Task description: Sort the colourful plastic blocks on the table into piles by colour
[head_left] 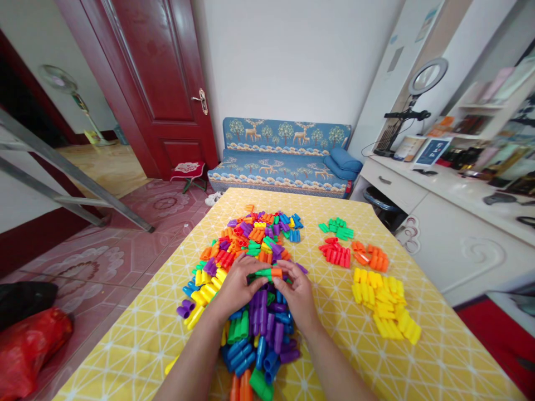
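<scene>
A person works with bare hands over a heap of bullet-shaped plastic building pieces (259, 306) on a yellow-clothed counter (438, 356). At the near end, blue tubes (242, 356) lie beside orange and green ones, with purple tubes just beyond. Above the heap, the left hand (240, 281) pinches a green piece (262, 273) between thumb and fingers, while the right hand (298, 289) pinches an orange piece (277, 272) set end to end with it; the fingers partly cover both, so whether they are fully joined is hard to tell. To the right, apart from the heap, lie single-colour groups: a yellow cluster (384, 303) nearest, then an orange cluster (371, 256) beside a red cluster (335, 253), and a green cluster (337, 229) farthest. Beyond the counter, a blue sofa (280, 161) patterned with deer and trees stands against a white wall, near a dark red door (154, 72).
</scene>
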### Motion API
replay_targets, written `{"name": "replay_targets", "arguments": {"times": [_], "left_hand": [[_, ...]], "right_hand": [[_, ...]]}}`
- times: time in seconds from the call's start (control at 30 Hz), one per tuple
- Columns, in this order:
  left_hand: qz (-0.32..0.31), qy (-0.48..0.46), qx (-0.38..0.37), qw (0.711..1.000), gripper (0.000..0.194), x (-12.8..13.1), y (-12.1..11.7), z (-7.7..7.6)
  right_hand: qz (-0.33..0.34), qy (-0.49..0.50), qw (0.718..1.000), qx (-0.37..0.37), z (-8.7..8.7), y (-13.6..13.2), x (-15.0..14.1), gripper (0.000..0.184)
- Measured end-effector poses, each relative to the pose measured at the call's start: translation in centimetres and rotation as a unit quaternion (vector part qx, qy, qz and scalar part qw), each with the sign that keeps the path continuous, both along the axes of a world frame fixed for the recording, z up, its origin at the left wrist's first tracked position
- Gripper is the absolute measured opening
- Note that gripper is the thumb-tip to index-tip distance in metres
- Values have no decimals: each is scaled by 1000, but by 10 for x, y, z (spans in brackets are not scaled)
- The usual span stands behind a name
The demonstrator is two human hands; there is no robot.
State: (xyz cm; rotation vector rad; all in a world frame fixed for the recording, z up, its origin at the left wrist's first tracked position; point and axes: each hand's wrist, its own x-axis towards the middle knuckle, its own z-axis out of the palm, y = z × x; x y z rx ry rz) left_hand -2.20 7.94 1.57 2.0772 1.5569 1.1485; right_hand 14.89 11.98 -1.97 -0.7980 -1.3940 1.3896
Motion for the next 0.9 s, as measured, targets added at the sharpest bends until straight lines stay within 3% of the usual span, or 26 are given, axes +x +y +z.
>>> {"name": "replay_targets", "arguments": {"times": [0.13, 0.27, 0.4, 0.57, 0.7, 0.9], "left_hand": [[32, -5, 8, 999, 19, -5, 1, -6], [91, -22, 29, 995, 21, -13, 3, -12], [129, -27, 45, 990, 25, -15, 2, -11], [161, -19, 87, 983, 25, -13, 0, -7], [159, -4, 74, 984, 27, -14, 2, -11], [125, 98, 28, 987, 30, -14, 4, -19]], "right_hand": [[-50, -20, 998, 13, 1, 5, 4, 32], [-73, 52, 995, -42, 5, 10, 11, 36], [-88, 55, 992, -72, 6, 11, 14, 40], [-105, 26, 993, -48, 5, 10, 15, 39], [-108, 18, 993, -50, 4, 11, 16, 38], [-92, 18, 995, -45, -1, 12, 17, 46]]}}
